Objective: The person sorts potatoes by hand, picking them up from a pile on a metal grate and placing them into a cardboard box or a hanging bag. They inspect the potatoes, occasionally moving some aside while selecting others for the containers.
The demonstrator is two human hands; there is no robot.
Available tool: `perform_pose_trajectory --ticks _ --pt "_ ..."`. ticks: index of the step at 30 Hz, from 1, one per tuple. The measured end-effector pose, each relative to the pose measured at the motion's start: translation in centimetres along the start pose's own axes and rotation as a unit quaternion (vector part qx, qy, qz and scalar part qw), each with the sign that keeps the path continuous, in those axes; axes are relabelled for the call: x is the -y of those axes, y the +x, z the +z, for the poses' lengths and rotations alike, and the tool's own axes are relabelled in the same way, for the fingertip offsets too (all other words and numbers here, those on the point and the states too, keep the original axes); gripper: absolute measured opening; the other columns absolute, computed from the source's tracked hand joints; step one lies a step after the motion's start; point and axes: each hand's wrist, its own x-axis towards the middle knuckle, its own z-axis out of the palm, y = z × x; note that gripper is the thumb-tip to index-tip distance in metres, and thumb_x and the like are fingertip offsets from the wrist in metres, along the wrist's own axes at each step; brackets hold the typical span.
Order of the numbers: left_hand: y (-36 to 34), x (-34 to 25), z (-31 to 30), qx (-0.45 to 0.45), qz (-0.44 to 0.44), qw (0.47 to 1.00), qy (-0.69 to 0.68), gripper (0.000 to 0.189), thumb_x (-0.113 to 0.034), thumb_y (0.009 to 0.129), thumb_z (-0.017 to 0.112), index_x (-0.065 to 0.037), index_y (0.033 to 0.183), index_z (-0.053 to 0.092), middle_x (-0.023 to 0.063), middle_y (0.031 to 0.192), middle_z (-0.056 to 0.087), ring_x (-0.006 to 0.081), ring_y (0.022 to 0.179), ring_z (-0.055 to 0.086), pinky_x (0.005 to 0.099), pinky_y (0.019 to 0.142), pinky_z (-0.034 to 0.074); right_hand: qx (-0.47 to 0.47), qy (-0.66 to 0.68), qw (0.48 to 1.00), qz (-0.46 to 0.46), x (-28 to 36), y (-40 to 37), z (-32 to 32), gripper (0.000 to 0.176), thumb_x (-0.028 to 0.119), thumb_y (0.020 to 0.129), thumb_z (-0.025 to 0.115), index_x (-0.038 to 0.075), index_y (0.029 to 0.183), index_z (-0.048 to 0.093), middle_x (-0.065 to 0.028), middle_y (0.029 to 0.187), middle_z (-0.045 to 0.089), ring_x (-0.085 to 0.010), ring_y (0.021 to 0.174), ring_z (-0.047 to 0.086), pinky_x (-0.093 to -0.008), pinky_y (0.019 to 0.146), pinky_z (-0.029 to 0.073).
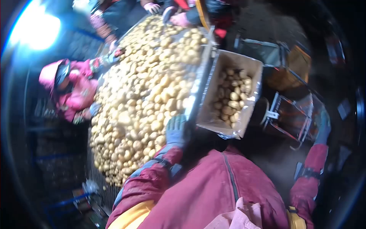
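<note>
My left hand (176, 131), in a blue-grey and green work glove, lies at the right edge of a large heap of potatoes (141, 91). Its fingers are stretched out and hold nothing. My right hand (323, 126), gloved the same way, is far to the right. Its fingers look extended along the outer side of a wire frame (303, 131) lined with a clear plastic bag (295, 114). Blur hides whether it touches the bag. Between my hands stands a plastic-lined cardboard box (207, 103), with potatoes (234, 95) covering its bottom.
A person in pink (72, 89) reaches into the heap from the left. Other people's gloved hands (179, 19) work at the far end. Beyond the box stand a grey container (263, 51) and an orange-brown panel (299, 63). A bright lamp (36, 28) glares at upper left.
</note>
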Motion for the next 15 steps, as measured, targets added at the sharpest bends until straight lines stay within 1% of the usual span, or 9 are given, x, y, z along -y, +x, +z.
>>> perform_pose_trajectory --ticks 2,4,6,7,8,11,12,13,15 --pt "0.1 0.4 0.6 -0.027 0.007 1.000 0.014 0.061 -0.027 0.083 0.065 -0.006 0.138 0.054 0.0188 0.136 0.058 0.0378 0.130 0.053 0.0530 0.112 0.038 0.150 -0.032 0.982 0.112 -2.1 -2.2 7.0 0.040 0.023 0.104 0.058 0.001 0.138 0.058 -0.0149 0.129 0.067 -0.0216 0.092 0.072 -0.0327 0.082 0.060" --pt "0.0 0.6 1.0 -0.025 0.004 1.000 -0.006 0.062 -0.028 0.083 0.067 -0.007 0.140 0.053 0.0186 0.139 0.056 0.0383 0.132 0.051 0.0529 0.113 0.036 0.230 -0.051 0.970 0.054 0.9 -11.5 19.4 0.044 0.033 0.103 0.054 0.002 0.133 0.061 -0.0160 0.117 0.072 -0.0214 0.078 0.072 -0.0306 0.068 0.059" --pt "-0.3 0.7 0.9 -0.012 -0.013 0.999 -0.038 0.066 -0.027 0.082 0.068 -0.009 0.143 0.050 0.0177 0.144 0.053 0.0399 0.136 0.047 0.0527 0.115 0.034 0.292 -0.088 0.947 0.096 2.0 -16.3 27.2 0.040 0.030 0.103 0.053 0.005 0.132 0.063 -0.0141 0.113 0.073 -0.0185 0.080 0.071 -0.0278 0.068 0.058" --pt "-0.3 0.7 0.6 0.003 -0.021 0.998 -0.054 0.068 -0.028 0.081 0.070 -0.009 0.143 0.050 0.0172 0.145 0.052 0.0397 0.137 0.046 0.0522 0.116 0.033 0.365 -0.007 0.924 0.110 -1.6 -15.4 29.3 0.039 0.031 0.102 0.055 0.005 0.129 0.065 -0.0138 0.111 0.073 -0.0182 0.076 0.071 -0.0279 0.065 0.058" --pt "-0.3 0.7 0.1 0.017 -0.029 0.997 -0.071 0.070 -0.028 0.080 0.072 -0.010 0.144 0.050 0.0168 0.146 0.051 0.0395 0.138 0.045 0.0517 0.116 0.033 0.344 -0.081 0.930 0.105 -0.1 -18.8 33.2 0.039 0.033 0.102 0.056 0.005 0.128 0.066 -0.0137 0.108 0.073 -0.0173 0.074 0.071 -0.0283 0.064 0.058" --pt "-1.1 2.1 -0.9 0.021 -0.055 0.993 -0.101 0.075 -0.033 0.078 0.075 -0.011 0.145 0.049 0.0169 0.148 0.049 0.0404 0.141 0.040 0.0520 0.118 0.030 0.531 -0.075 0.831 0.145 1.1 -23.3 39.7 0.046 0.039 0.104 0.052 0.003 0.130 0.064 -0.0141 0.109 0.073 -0.0162 0.073 0.071 -0.0268 0.064 0.058" --pt "-1.6 2.7 -2.3 0.012 -0.078 0.993 -0.091 0.074 -0.036 0.080 0.074 -0.010 0.145 0.050 0.0184 0.147 0.050 0.0418 0.140 0.041 0.0537 0.118 0.030 0.594 -0.074 0.780 0.183 0.0 -23.3 41.4 0.042 0.028 0.106 0.047 0.003 0.137 0.058 -0.0153 0.114 0.072 -0.0206 0.077 0.073 -0.0283 0.066 0.060" --pt "-2.0 3.5 -3.5 0.004 -0.100 0.992 -0.081 0.074 -0.039 0.081 0.073 -0.009 0.145 0.050 0.0198 0.145 0.052 0.0433 0.139 0.041 0.0553 0.117 0.030 0.612 -0.061 0.762 0.203 -1.1 -24.4 42.7 0.039 0.027 0.103 0.053 0.001 0.132 0.062 -0.0151 0.111 0.073 -0.0217 0.075 0.073 -0.0298 0.064 0.061" --pt "-4.0 5.3 -4.4 0.035 -0.156 0.985 -0.063 0.085 -0.048 0.079 0.076 -0.010 0.149 0.047 0.0187 0.152 0.045 0.0449 0.143 0.035 0.0557 0.120 0.025 0.618 -0.104 0.749 0.214 -0.5 -28.4 45.0 0.041 0.032 0.105 0.053 0.001 0.129 0.064 -0.0165 0.108 0.073 -0.0179 0.071 0.072 -0.0274 0.063 0.060"
